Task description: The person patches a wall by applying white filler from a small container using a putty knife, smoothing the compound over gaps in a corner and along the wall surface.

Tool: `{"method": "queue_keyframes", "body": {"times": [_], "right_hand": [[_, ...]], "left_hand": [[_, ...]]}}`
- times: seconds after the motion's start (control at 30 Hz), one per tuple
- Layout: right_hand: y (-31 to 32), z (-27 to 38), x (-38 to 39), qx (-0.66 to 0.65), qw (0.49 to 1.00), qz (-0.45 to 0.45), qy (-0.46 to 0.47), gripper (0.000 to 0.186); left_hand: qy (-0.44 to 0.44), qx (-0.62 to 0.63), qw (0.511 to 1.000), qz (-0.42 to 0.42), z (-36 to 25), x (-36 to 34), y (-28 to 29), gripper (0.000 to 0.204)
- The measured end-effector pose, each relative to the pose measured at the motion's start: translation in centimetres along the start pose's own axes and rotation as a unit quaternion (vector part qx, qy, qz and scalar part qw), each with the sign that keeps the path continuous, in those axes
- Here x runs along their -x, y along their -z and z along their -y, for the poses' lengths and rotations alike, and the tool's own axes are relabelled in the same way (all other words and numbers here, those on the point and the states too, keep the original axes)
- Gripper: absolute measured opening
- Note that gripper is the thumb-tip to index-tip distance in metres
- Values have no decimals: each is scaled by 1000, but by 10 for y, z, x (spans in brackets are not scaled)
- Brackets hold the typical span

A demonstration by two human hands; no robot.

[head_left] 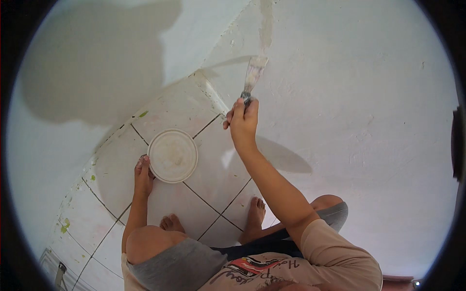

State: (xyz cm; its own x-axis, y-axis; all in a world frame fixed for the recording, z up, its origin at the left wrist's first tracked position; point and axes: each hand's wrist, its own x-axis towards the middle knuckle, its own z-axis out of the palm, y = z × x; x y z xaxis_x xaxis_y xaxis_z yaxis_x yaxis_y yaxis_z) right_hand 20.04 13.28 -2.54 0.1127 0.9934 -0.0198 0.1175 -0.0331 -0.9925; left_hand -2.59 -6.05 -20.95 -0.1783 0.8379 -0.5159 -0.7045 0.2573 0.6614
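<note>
My right hand (244, 120) is closed round the dark handle of a putty knife (254, 72), its blade smeared with pale putty and pointing up. The blade's wide edge is close to or against the white wall, just below a greyish strip of filler (265, 26); I cannot tell whether it touches. My left hand (143, 175) grips the left rim of a round, off-white plastic lid (173, 156), held above the tiles. Faint stains mark the lid's inner face. The fingers beneath it are partly hidden.
White floor tiles (206, 182) with dark joints spread below, flecked with green and brown bits along the wall's foot. Two walls meet in a corner (201, 72) ahead. My bare feet rest near the lid. A dark object (457, 143) is at the far right edge.
</note>
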Motion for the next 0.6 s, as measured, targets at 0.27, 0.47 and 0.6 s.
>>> {"method": "queue_keyframes", "body": {"times": [0.27,0.47,0.6], "right_hand": [[-21,37,-23,32,998,37,39,20],[0,0,-1,1,1000,-6,24,18],[7,-5,22,8,1000,24,-3,19]], "left_hand": [[-4,-17,1000,-4,1,-1,-1,25],[-6,-9,1000,-4,10,-7,9,24],[0,-13,1000,-17,16,-9,21,24]]}}
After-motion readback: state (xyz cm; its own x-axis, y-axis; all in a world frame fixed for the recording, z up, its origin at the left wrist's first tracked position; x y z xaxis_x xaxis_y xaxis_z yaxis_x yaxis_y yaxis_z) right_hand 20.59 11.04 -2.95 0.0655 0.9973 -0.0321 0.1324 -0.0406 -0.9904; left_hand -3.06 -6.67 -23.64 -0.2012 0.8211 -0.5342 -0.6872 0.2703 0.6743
